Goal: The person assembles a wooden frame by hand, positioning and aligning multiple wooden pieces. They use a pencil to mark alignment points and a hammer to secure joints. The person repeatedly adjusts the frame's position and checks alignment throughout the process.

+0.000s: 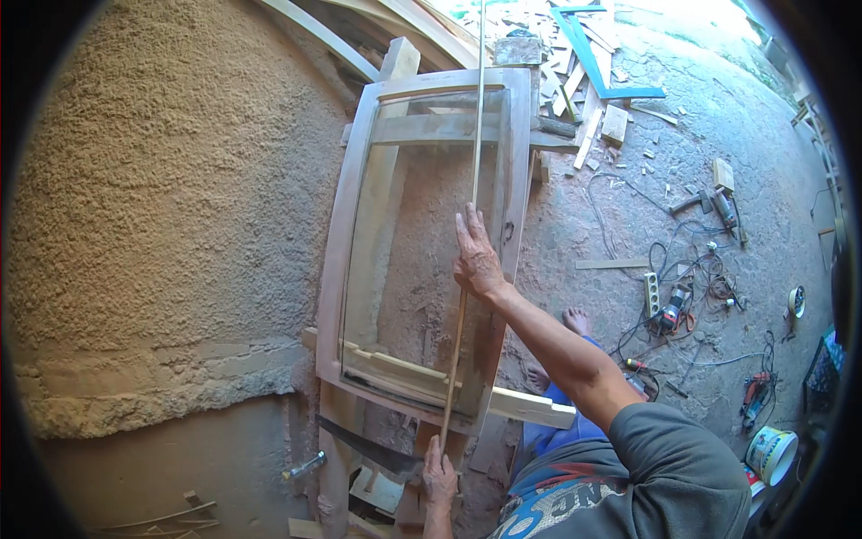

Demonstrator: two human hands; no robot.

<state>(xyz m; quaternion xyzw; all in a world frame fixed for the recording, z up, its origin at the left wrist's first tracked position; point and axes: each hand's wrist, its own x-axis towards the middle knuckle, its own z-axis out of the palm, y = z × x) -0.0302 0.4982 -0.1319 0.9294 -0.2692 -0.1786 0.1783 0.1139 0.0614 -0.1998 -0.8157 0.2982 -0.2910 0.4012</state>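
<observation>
Thin wooden strip [459, 337] runs lengthwise over a glazed wooden frame [345, 225], nearer its right side, and leaves view at the top edge; the person's right hand [480, 260] lies over it at mid-frame, fingers stretched forward, though whether they pinch it cannot be told; the left hand [439, 481] pinches its near end, just beyond the frame's lower rail; rightward are a white power strip [652, 295], corded power tool [673, 310] and white bucket [773, 455].
</observation>
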